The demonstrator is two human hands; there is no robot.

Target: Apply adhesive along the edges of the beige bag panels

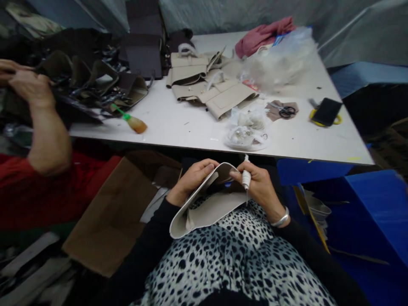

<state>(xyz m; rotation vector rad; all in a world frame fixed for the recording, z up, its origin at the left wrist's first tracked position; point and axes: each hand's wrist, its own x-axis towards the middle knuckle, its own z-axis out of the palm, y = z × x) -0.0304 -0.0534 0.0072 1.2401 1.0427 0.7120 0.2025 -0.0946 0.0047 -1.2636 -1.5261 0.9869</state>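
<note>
A beige leather-like bag body (210, 212) rests over my lap, its open side facing up. My left hand (196, 176) is closed on its far left edge, fingers outside and thumb near the rim. My right hand (259, 182) grips an awl (246, 176) with a white-wrapped handle, its thin metal point aimed down beside the bag. The thumb and fingertips of that same hand also touch the bag's right rim. Part of the bag's inside is in shadow.
The white table (178, 136) holds beige bags (229, 95), small clear plastic bags (247, 136), scissors (285, 111), a black phone-like object (327, 111) and a glue bottle (135, 123). A co-worker's arm (47, 123) reaches over dark bags at left. A cardboard box (108, 221) and blue bin (366, 212) flank me.
</note>
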